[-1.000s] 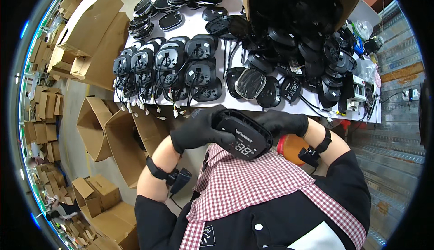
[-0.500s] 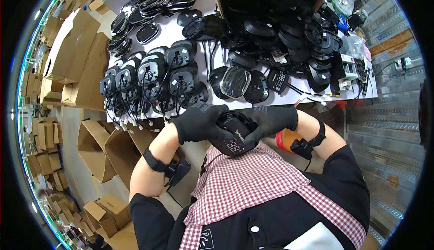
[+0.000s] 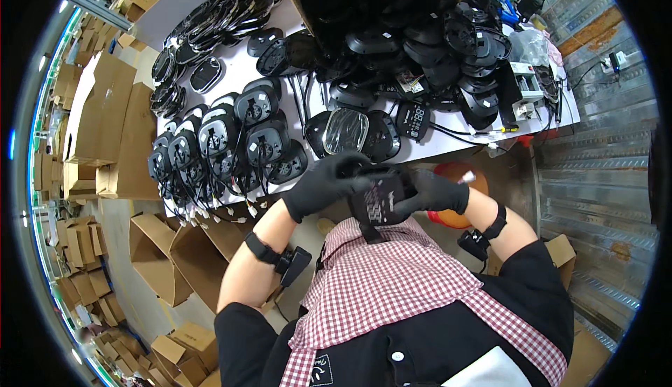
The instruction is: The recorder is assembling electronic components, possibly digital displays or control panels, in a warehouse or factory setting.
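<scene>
While the right hand clasps a black display unit, the half-curled left hand blurs at its top, its grip unclear from here.

Digits on tabletop display, smile on dark patch

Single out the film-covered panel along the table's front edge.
The rounded panel between two black housings, left of the display module; its crinkled clear film sets it apart.

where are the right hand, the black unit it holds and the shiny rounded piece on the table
right hand (image 3: 437,191), head view, back of the hand
black unit (image 3: 378,201), head view, front face
shiny rounded piece (image 3: 346,132), head view, middle of its face
</scene>
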Tool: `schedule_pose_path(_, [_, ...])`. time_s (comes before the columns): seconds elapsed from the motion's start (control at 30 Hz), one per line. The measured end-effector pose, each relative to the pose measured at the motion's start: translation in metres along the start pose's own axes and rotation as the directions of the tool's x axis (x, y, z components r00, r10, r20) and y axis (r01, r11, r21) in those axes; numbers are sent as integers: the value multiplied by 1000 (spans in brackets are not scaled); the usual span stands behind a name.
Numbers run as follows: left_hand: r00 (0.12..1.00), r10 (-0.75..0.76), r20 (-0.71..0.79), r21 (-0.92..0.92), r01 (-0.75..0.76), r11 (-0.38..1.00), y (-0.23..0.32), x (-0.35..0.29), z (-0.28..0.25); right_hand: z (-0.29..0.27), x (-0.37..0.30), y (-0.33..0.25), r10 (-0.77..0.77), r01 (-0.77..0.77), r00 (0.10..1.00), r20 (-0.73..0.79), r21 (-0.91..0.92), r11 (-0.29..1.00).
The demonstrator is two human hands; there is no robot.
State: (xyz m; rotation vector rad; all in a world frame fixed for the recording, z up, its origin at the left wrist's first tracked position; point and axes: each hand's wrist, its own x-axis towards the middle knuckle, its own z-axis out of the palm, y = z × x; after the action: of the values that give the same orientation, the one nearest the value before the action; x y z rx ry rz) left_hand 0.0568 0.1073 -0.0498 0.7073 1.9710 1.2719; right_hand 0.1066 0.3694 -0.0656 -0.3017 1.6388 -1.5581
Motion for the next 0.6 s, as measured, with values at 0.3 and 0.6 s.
schedule_pose_path(0.3, [731,20,-682,583,527,618,-128,80,37,2,-34,80,186,212,786,-590,538,816])
schedule_pose_path(0.6, [694,-171,-699,451,613,649,-162,111,31,14,-49,65,200,240,707,-678,497,834])
